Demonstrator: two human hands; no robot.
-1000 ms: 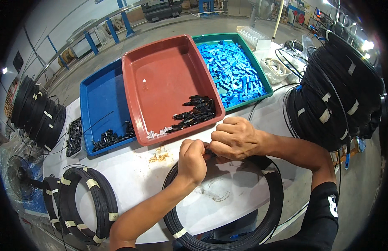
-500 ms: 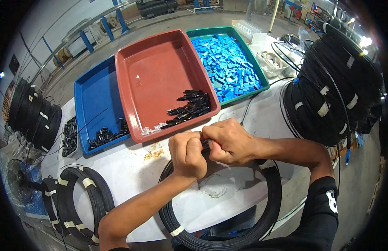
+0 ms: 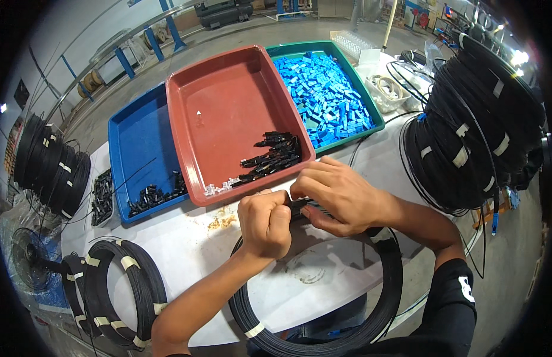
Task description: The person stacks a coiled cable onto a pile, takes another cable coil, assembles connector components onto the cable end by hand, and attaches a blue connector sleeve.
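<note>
Between my two hands is a small black connector piece (image 3: 298, 206), held above the far rim of a black cable coil (image 3: 393, 279). My left hand (image 3: 265, 223) is closed in a fist around one end, hiding most of it. My right hand (image 3: 338, 199) has its thumb and fingers at the other end, the thumb pressed along its lower side. Just beyond them stands a red tray (image 3: 228, 101) with a pile of black connector parts (image 3: 273, 156) and small white pieces (image 3: 221, 187) in its near corner.
A blue tray (image 3: 142, 128) with black parts stands left, a green tray (image 3: 374, 116) of blue pieces (image 3: 329, 98) right. Taped cable coils (image 3: 124, 291) lie front left. Large stacks of black cable coils (image 3: 472, 131) rise at the right and far left (image 3: 50, 160).
My right hand has loosened from a tight fist, its fingers lifting and spreading somewhat, so more of the black piece shows. My left hand keeps its closed grip.
</note>
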